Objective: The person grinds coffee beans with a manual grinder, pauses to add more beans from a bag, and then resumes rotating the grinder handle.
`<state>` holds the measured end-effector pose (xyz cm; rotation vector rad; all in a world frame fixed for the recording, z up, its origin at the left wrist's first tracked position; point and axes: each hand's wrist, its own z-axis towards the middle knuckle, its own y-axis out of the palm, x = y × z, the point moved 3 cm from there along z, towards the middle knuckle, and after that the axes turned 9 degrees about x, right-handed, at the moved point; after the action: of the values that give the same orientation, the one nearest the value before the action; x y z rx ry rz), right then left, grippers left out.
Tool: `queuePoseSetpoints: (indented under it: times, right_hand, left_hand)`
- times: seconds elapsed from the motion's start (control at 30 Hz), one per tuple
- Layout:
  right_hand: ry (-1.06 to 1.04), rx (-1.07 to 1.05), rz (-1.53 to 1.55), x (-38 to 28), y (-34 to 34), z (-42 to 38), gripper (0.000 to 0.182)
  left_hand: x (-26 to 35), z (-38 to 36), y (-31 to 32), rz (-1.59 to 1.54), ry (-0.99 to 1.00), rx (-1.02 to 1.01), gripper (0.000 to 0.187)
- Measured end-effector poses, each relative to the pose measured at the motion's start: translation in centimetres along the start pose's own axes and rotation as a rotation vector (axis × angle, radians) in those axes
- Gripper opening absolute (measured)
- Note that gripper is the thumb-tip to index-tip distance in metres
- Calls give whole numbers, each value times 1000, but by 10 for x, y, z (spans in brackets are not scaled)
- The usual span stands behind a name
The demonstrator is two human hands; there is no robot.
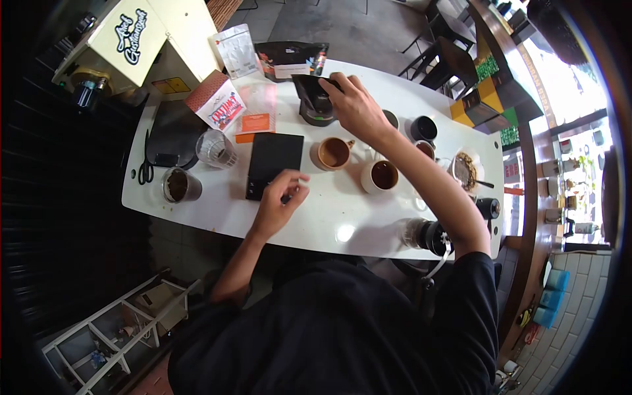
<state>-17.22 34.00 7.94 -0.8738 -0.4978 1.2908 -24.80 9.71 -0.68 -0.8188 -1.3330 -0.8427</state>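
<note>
My right hand (352, 102) reaches across the white table (342, 210) and grips a black bag (311, 89) held over a dark round grinder base (317, 117). My left hand (282, 197) rests on the table by the near right corner of a flat black scale (272, 163), fingers curled around something small and dark. A brown cup (332, 153) and a white cup of coffee (380, 176) stand between my two arms.
A metal cup with grounds (179, 185), a clear glass (216, 149), scissors (145, 168) and a black pad (172, 131) lie left. Coffee bags (217, 100) stand at the back. Dark cups (423, 127), a dripper (466, 170) and a hand grinder (428, 236) sit right.
</note>
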Motion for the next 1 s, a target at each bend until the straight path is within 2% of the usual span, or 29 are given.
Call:
queuePoseSetpoints:
  times: [0.17, 0.33, 0.43, 0.57, 0.7, 0.83, 0.87, 0.9, 0.97, 1.0]
  right_hand:
    - [115, 50, 23, -7, 13, 10, 51]
    - [142, 67, 39, -10, 15, 12, 50]
    - [158, 53, 20, -13, 13, 11, 51]
    - [135, 65, 9, -14, 14, 5, 54]
    - [157, 132, 50, -20, 15, 6, 51]
    - [234, 169, 90, -20, 20, 7, 48]
    - [248, 162, 94, -19, 22, 6, 48]
    - [253, 168, 90, -19, 21, 6, 48]
    - [252, 190, 117, -23, 19, 5, 42]
    - [272, 181, 111, -24, 19, 5, 41]
  left_hand:
    - [-29, -46, -31, -93, -105, 111, 20]
    - [-28, -42, -43, -150, -115, 147, 19]
    - [-2, -12, -48, -41, -39, 132, 18]
    - [67, 61, -47, 118, 258, 153, 20]
    - [123, 159, -23, -1, 475, -27, 25]
    - [128, 256, 4, 433, 517, -169, 21]
    - [124, 273, 9, 580, 415, -187, 20]
    - [119, 289, 12, 581, 420, -195, 20]
    - [107, 302, 19, 948, 373, -498, 21]
    - [101, 305, 19, 1019, 394, -547, 21]
